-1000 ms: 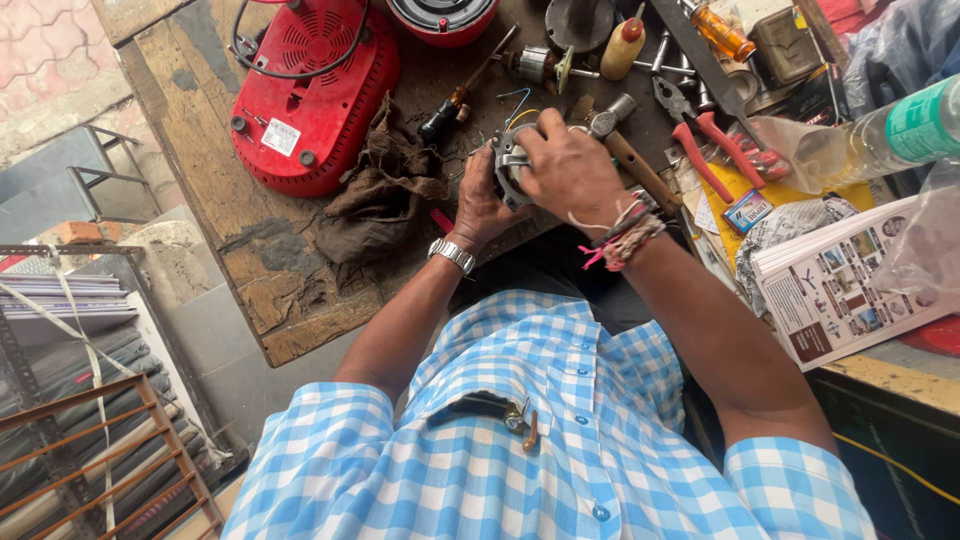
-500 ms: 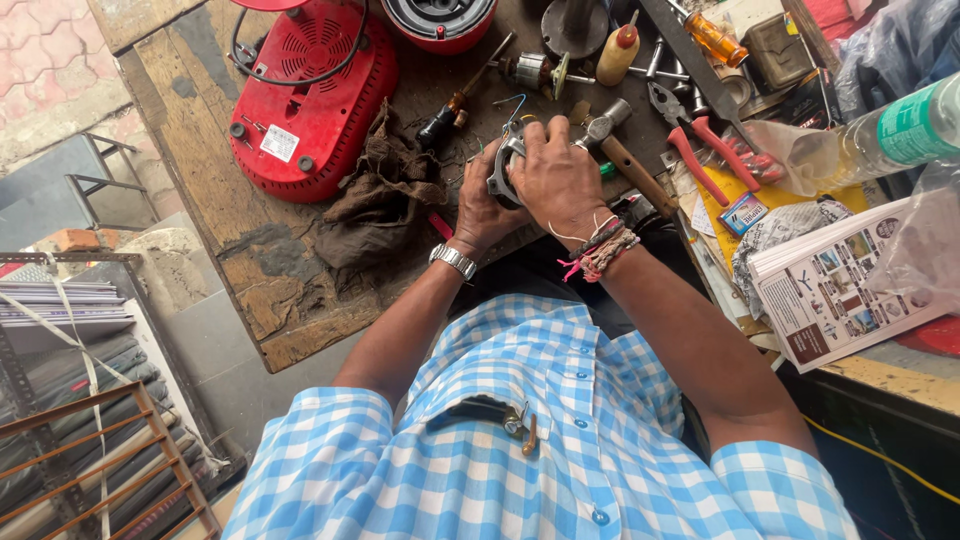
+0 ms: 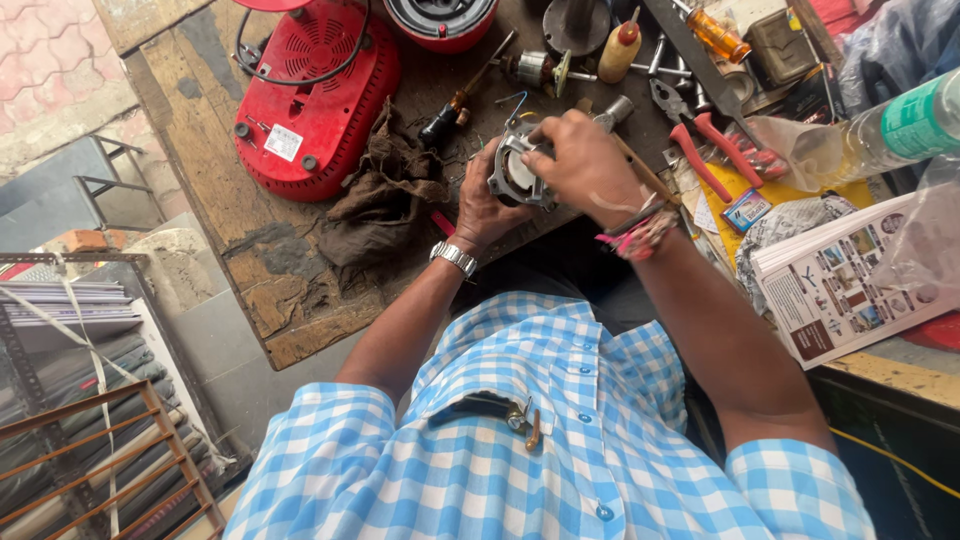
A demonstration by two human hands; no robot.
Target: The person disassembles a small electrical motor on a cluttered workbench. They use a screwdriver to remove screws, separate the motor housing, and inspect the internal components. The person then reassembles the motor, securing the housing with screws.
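Both my hands hold a small grey metal motor part above a worn wooden workbench. My left hand, with a metal watch on its wrist, grips the part from below and the left. Over the part's top and right side lies my right hand, with coloured threads on its wrist and its fingers closed on the part. A thin blue wire loops up from the part.
A red appliance base lies upside down at the back left, a dirty brown rag beside it. Red-handled pliers, a screwdriver, a small oil bottle, a plastic bottle and printed papers crowd the right.
The view has shifted a little. My hands have turned the motor part slightly, and the right hand now sits further over its top.
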